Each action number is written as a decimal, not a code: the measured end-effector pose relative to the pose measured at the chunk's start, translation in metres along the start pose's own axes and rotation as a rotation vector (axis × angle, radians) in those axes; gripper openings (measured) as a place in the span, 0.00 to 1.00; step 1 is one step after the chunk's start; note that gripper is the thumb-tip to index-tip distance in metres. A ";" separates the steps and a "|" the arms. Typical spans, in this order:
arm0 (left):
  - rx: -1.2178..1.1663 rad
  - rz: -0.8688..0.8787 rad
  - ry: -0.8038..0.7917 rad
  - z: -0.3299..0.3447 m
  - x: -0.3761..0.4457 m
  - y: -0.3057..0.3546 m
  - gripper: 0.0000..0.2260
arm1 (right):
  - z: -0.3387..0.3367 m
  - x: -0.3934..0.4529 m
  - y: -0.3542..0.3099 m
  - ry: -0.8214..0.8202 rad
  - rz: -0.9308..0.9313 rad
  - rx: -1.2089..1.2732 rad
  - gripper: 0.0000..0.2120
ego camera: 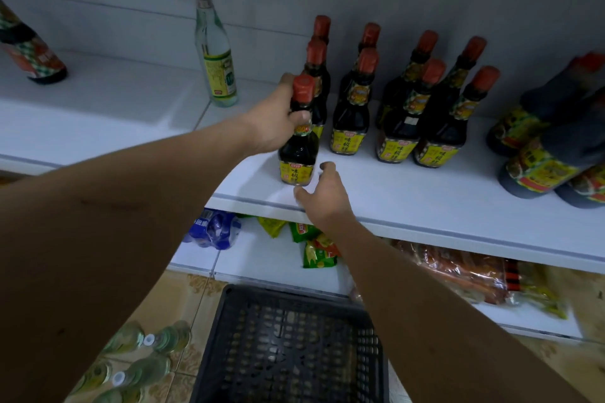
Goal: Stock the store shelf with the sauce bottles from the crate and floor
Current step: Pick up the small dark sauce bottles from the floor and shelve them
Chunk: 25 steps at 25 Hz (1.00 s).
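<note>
A dark sauce bottle (298,147) with a red cap and yellow label stands on the white shelf (425,203) near its front edge. My left hand (275,121) is wrapped around its neck and shoulder. My right hand (322,196) hovers just right of the bottle's base, fingers apart, holding nothing. Several matching bottles (396,108) stand in rows behind and to the right. The black plastic crate (288,343) sits on the floor below and looks empty. Several pale green bottles (137,360) lie on the floor tiles left of the crate.
A tall clear bottle (214,52) stands at the shelf's back left. Larger dark bottles (550,144) crowd the right end, and another (29,46) leans at far left. The lower shelf holds blue-capped bottles (214,229), green snack packs (314,245) and orange packets (458,275).
</note>
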State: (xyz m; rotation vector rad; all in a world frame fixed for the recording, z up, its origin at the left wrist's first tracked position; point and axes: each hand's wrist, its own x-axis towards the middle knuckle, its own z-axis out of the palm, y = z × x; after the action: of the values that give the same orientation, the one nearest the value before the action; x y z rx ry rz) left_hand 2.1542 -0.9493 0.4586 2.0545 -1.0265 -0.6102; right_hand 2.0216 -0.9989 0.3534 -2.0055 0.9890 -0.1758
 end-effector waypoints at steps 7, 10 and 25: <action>0.206 -0.362 -0.074 -0.001 -0.139 0.004 0.29 | -0.054 -0.137 -0.031 -0.114 0.049 -0.137 0.28; 0.396 -0.391 -0.148 -0.025 -0.210 0.027 0.29 | -0.073 -0.193 -0.067 -0.131 0.058 -0.168 0.28; 0.488 -0.674 -0.116 -0.084 -0.521 0.098 0.26 | -0.021 -0.431 -0.153 -0.491 -0.143 -0.488 0.32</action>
State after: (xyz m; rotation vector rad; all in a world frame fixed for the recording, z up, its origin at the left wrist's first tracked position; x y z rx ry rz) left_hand 1.8714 -0.5266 0.6306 2.8569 -0.5503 -0.8827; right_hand 1.8097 -0.6628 0.5819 -2.3930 0.6050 0.5078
